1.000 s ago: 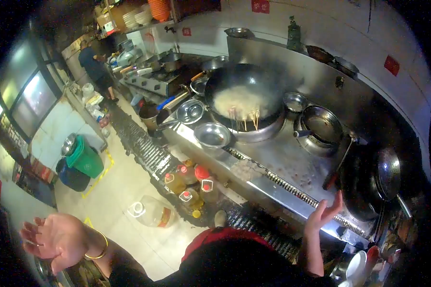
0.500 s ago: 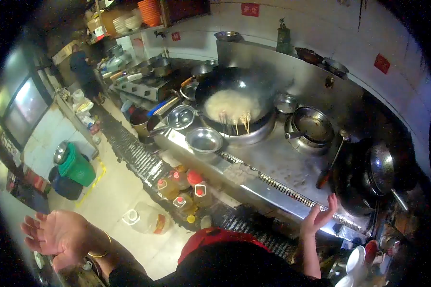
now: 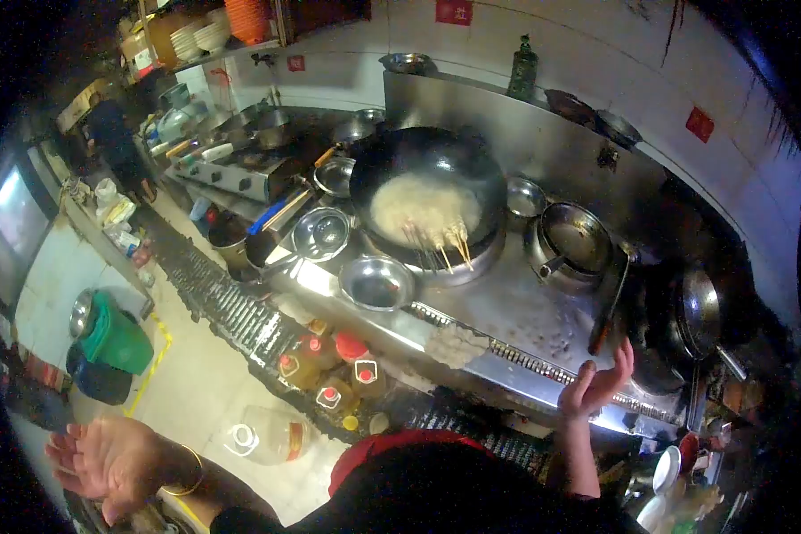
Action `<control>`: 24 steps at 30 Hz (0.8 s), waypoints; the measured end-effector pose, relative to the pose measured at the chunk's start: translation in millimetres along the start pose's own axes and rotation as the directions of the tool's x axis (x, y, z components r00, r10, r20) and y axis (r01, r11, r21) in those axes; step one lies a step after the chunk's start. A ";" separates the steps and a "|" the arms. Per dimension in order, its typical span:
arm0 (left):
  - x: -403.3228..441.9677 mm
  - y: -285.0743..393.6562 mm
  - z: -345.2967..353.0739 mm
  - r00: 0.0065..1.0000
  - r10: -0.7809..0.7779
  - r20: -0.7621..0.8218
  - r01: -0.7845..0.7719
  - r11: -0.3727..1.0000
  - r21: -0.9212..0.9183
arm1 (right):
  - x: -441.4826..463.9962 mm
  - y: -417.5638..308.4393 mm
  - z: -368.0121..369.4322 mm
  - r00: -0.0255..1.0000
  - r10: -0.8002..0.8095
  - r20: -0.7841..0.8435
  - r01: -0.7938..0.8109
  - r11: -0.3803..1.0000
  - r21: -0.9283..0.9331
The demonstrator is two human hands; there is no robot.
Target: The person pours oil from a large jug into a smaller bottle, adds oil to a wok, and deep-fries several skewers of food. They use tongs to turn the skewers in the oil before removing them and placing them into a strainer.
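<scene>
My left hand (image 3: 111, 458) is raised at the lower left, palm up with its fingers apart and nothing in it. A gold-coloured bangle (image 3: 190, 470) circles that wrist. On the other side, my right hand (image 3: 596, 384) hovers by the front of the steel stove top, fingers spread and empty. Close above it lies a ladle (image 3: 616, 298) with a wooden-looking handle end. A large black wok (image 3: 449, 153) holds pale bubbling liquid (image 3: 423, 205), and several skewers (image 3: 454, 242) stick out over its near rim. Neither hand touches the wok.
Steel bowls (image 3: 376, 284) and a lidded-looking pan (image 3: 578, 233) surround the wok. Several oil bottles (image 3: 334, 396) and a large clear jug (image 3: 265, 435) stand below the stove front. A green bin (image 3: 116, 338) is at the left. Another person (image 3: 114, 138) stands in the far aisle.
The view has turned a little, so the stove and bins appear farther left. My left hand is slightly lower in view. Both hands remain raised and empty.
</scene>
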State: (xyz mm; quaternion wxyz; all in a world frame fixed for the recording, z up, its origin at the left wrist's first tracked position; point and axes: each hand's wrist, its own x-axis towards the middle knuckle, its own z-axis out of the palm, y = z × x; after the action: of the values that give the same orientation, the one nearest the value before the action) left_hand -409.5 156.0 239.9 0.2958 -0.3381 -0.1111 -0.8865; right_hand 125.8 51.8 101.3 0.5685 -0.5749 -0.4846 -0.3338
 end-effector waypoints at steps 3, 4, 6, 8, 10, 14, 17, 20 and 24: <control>-6.7 -19.5 12.4 0.998 -0.005 0.055 0.002 0.999 0.046 | 0.0 -10.8 24.9 0.985 -0.167 0.048 0.170 0.981 -0.092; -13.4 -20.3 22.6 0.997 -0.050 0.058 0.041 0.989 0.140 | -0.7 -9.1 27.5 0.959 -0.260 0.116 0.277 0.946 -0.170; -21.4 -34.2 27.5 0.993 -0.092 0.071 0.073 0.970 0.232 | -3.4 -18.2 41.3 0.896 -0.414 0.164 0.443 0.865 -0.237; -26.4 -53.2 22.0 0.992 -0.084 0.098 0.060 0.973 0.224 | -1.2 -48.0 57.7 0.897 -0.395 0.197 0.428 0.889 -0.165; -33.1 -73.8 19.0 0.991 -0.111 0.070 0.098 0.980 0.172 | 0.4 -65.3 71.9 0.870 -0.394 0.295 0.442 0.889 -0.117; -52.3 -106.8 20.4 0.978 -0.208 0.034 0.205 0.976 0.074 | -2.8 -52.4 131.9 0.822 -0.224 0.524 0.255 0.967 0.013; -69.4 -127.3 24.6 0.958 -0.286 0.025 0.286 0.958 -0.011 | -35.5 -3.5 177.5 0.876 0.081 0.475 -0.056 0.996 -0.065; -79.8 -157.5 15.6 0.906 -0.417 -0.071 0.414 0.908 -0.061 | -42.0 10.8 205.7 0.875 0.201 0.440 -0.141 0.976 -0.167; -82.8 -179.0 4.6 0.904 -0.423 0.056 0.426 0.890 -0.160 | -40.7 4.1 225.4 0.919 0.232 0.318 -0.172 0.963 -0.206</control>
State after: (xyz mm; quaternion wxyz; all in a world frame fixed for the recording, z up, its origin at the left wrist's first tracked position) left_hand -464.9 338.2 188.8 0.0642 -0.3381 -0.1098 -0.9325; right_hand 79.5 265.3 32.4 0.4555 -0.7182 -0.4823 -0.2102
